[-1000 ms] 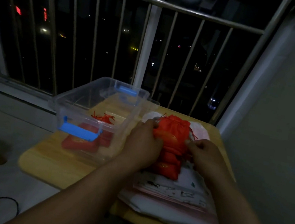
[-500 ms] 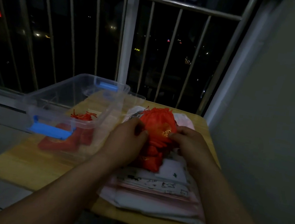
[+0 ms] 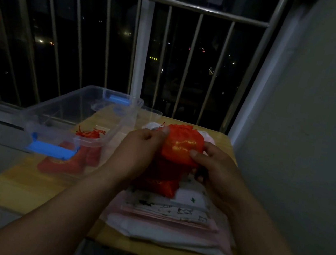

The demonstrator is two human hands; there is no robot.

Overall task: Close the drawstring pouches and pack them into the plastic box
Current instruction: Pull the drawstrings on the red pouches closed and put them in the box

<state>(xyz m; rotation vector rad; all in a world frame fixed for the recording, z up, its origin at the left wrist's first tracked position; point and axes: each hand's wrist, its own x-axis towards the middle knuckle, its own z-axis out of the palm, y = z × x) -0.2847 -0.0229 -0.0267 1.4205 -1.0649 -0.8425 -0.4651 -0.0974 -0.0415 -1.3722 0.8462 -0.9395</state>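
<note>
Cloths point(image 3: 170, 225) in a folded stack lie nearest to us on the yellow surface point(image 3: 25, 183), and a pile of pouches point(image 3: 159, 180) rests on them. Just above it we hold one red pouch point(image 3: 181, 148): our left hand point(image 3: 137, 151) pinches its upper left edge, and our right hand point(image 3: 214, 172) grips its right side. Farther left stands the clear plastic box point(image 3: 74, 112) with packed pouches point(image 3: 67, 160) inside, before the railing point(image 3: 180, 1).
</note>
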